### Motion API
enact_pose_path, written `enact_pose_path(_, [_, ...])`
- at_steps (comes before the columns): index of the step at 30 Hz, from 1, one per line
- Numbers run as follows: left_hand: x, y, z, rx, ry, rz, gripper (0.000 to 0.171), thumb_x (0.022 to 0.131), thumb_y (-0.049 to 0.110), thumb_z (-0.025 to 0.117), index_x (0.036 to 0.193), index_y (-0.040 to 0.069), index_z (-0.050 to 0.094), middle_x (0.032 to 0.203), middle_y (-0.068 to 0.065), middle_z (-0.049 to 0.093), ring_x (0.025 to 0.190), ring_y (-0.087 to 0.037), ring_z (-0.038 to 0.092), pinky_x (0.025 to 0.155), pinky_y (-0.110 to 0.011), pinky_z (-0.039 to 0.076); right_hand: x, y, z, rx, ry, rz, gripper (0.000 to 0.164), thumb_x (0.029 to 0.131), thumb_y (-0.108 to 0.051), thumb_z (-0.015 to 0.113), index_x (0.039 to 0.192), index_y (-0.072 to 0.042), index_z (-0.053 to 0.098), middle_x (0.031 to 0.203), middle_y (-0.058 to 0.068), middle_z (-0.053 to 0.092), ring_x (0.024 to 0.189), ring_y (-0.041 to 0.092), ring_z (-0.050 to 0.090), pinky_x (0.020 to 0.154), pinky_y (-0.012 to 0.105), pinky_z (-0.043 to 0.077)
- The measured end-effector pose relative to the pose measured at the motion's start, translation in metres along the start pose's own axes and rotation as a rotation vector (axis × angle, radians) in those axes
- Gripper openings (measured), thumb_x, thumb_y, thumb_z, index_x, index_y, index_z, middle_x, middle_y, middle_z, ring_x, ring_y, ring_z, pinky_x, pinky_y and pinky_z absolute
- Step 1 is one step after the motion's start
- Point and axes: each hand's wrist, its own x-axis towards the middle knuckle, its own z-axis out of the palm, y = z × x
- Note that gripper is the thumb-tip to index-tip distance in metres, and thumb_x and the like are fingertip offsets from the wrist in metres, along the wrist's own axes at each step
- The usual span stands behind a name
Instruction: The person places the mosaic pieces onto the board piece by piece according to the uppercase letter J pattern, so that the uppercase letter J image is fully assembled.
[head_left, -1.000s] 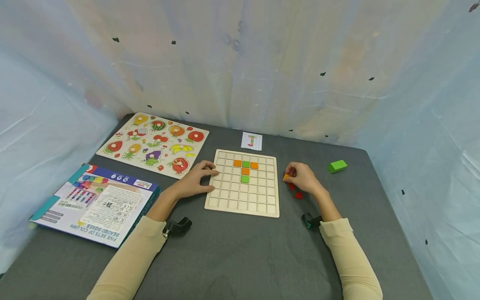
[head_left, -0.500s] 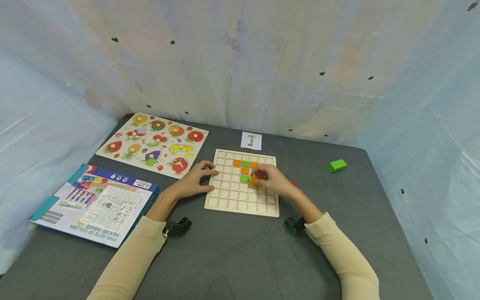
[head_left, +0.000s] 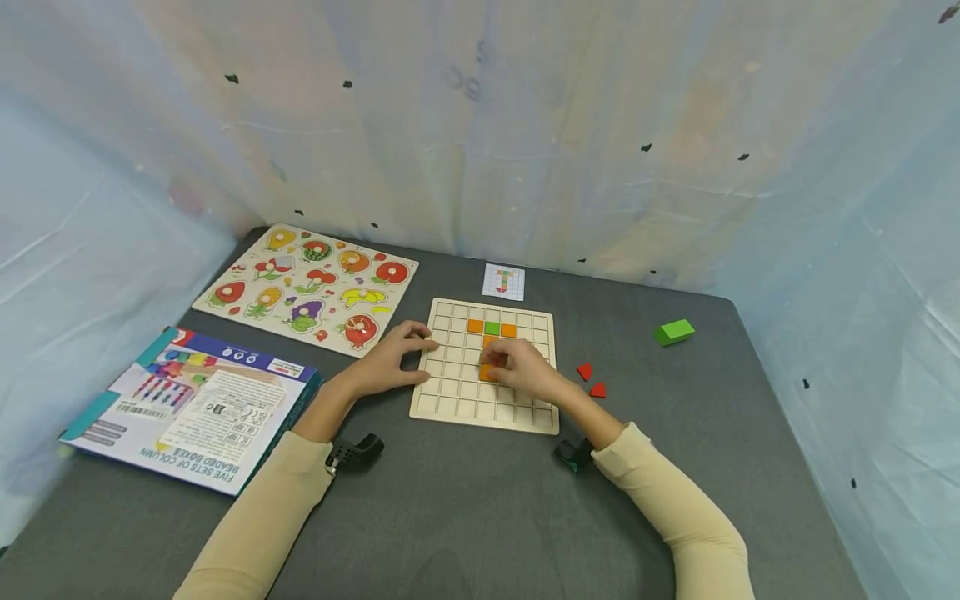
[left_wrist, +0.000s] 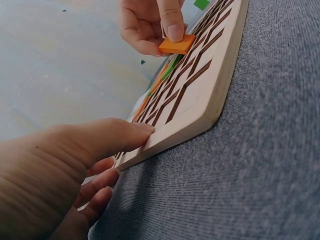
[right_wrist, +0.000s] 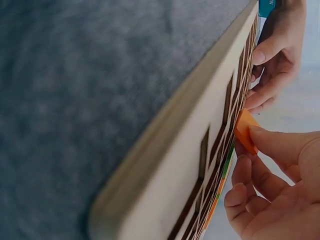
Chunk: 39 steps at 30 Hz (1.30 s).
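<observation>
A pale wooden grid board (head_left: 450, 400) lies on the dark cloth. My right hand (head_left: 525, 368) pinches an orange square tile (head_left: 487, 373) between thumb and fingers over the board's middle; in the left wrist view the tile (left_wrist: 176, 46) is tilted near the surface. Behind it sit orange tiles (head_left: 476, 326) and a green tile (head_left: 492, 327) in the grid; the right hand partly covers the column below them. My left hand (head_left: 382, 362) touches the board's left edge, with the thumb resting on the rim in the left wrist view and the other fingers loosely bent beside it.
Two red wedge-shaped pieces (head_left: 591, 380) lie right of the board. Farther right is a green block (head_left: 674, 332). A small pattern card (head_left: 503, 282) lies behind the board. A fruit puzzle board (head_left: 306, 287) and a toy box (head_left: 195, 408) occupy the left side.
The right hand picked up the orange tile beside the red pieces and carried it left over the board, uncovering the two red pieces. The left hand has stayed at the board's edge.
</observation>
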Motion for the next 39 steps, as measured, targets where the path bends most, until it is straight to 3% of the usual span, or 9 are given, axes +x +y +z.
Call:
enact_pose_path(8, [0.000, -0.001, 0.000, 0.005, 0.001, 0.006, 0.050, 0.090, 0.018, 0.074, 0.135, 0.001, 0.061, 0.140, -0.019, 0.042, 0.130, -0.036, 0.039, 0.105, -0.056, 0.034, -0.002, -0.003, 0.000, -0.176, 0.038, -0.024, 0.015, 0.088, -0.003, 0.074, 0.103, -0.005, 0.077, 0.088, 0.005, 0.063, 0.072, 0.013, 0.053, 0.064, 0.027, 0.045])
enact_pose_path(19, [0.000, 0.002, 0.000, 0.005, -0.002, 0.011, 0.051, 0.090, 0.017, 0.074, 0.135, 0.000, 0.060, 0.141, -0.019, 0.041, 0.130, -0.036, 0.038, 0.105, -0.056, 0.034, -0.003, -0.003, 0.002, -0.304, 0.053, -0.012, 0.014, 0.086, -0.006, 0.077, 0.101, -0.007, 0.077, 0.090, 0.002, 0.064, 0.079, 0.015, 0.057, 0.069, 0.027, 0.047])
enact_pose_path(25, [0.000, 0.002, 0.000, 0.006, -0.004, 0.015, 0.051, 0.090, 0.017, 0.074, 0.136, 0.000, 0.060, 0.140, -0.019, 0.042, 0.129, -0.036, 0.039, 0.104, -0.056, 0.034, -0.004, -0.005, 0.002, -0.306, 0.032, -0.023, 0.014, 0.088, -0.008, 0.076, 0.101, -0.007, 0.079, 0.087, 0.001, 0.062, 0.074, 0.014, 0.055, 0.064, 0.026, 0.045])
enact_pose_path(33, [0.000, 0.001, 0.000, 0.011, -0.001, 0.020, 0.051, 0.090, 0.017, 0.074, 0.136, 0.000, 0.060, 0.140, -0.019, 0.042, 0.129, -0.035, 0.039, 0.103, -0.055, 0.035, -0.005, -0.006, 0.000, -0.265, -0.001, -0.054, 0.016, 0.088, -0.005, 0.074, 0.104, -0.003, 0.078, 0.088, 0.003, 0.066, 0.080, 0.017, 0.061, 0.071, 0.028, 0.049])
enact_pose_path(39, [0.000, -0.001, 0.001, 0.013, -0.002, 0.019, 0.051, 0.090, 0.018, 0.074, 0.136, 0.001, 0.060, 0.140, -0.018, 0.041, 0.129, -0.035, 0.039, 0.104, -0.055, 0.034, -0.017, -0.002, -0.012, -0.127, 0.015, -0.030, 0.011, 0.090, -0.002, 0.072, 0.099, -0.004, 0.078, 0.089, 0.003, 0.067, 0.078, 0.014, 0.059, 0.069, 0.029, 0.048])
